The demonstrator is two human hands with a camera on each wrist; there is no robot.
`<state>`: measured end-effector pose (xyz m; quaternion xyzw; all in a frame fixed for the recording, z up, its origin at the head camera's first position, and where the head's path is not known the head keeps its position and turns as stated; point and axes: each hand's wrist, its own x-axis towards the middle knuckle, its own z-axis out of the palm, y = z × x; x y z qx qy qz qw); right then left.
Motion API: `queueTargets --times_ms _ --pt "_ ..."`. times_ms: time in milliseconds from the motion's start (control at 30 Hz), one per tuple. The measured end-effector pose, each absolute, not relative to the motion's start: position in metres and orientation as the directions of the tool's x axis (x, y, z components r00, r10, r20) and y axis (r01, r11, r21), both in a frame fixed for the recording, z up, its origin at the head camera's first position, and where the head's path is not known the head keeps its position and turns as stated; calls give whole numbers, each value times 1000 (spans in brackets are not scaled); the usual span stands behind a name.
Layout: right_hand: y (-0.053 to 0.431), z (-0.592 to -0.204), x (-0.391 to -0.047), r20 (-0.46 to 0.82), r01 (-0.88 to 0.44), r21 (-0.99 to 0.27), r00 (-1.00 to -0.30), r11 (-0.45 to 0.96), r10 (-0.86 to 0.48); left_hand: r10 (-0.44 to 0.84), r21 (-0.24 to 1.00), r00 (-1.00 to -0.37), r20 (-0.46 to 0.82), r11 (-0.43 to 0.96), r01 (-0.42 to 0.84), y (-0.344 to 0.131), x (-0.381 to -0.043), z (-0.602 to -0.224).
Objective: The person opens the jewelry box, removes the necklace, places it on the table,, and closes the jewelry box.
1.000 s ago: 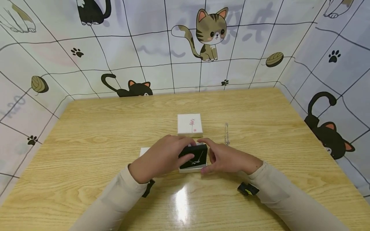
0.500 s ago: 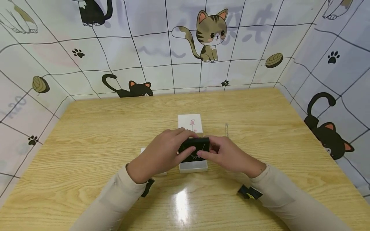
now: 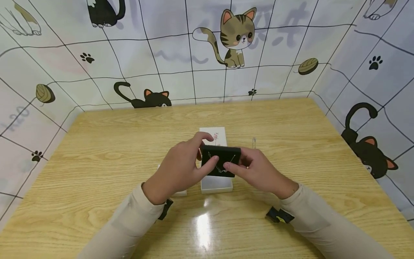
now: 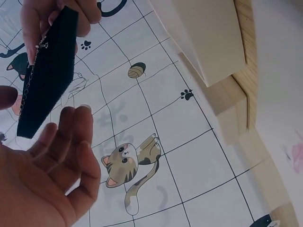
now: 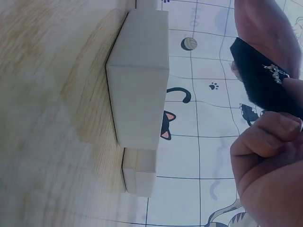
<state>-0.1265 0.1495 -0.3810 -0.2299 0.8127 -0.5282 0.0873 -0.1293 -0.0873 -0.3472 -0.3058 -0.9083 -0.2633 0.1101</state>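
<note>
In the head view, my right hand pinches a black jewelry box insert, thumb on its front face. A thin silver chain is strung across that face. The insert is tilted up above an open white box base. My left hand is around the insert's left end, its thumb over the front and its index finger raised. From the left wrist view, the left fingers look loosely bent and apart from the insert; thumb contact is unclear.
Behind the hands stands a white box with a pink flower print, partly covered. Another white box is mostly hidden under my left hand. A second silver chain lies on the wooden table at the right, partly hidden.
The black insert has come up out of the white box base and tilted toward me. My right hand has moved from the box's side to grip the insert; the left index finger has lifted off.
</note>
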Motion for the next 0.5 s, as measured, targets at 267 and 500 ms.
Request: queueTargets --times_ms 267,500 --pt "151 -383 -126 132 -282 -910 -892 305 -433 449 437 -821 352 697 568 -88 -129 -348" --pt "150 -384 -127 170 -299 -924 -880 239 -443 487 398 -779 394 674 622 -87 -129 -349"
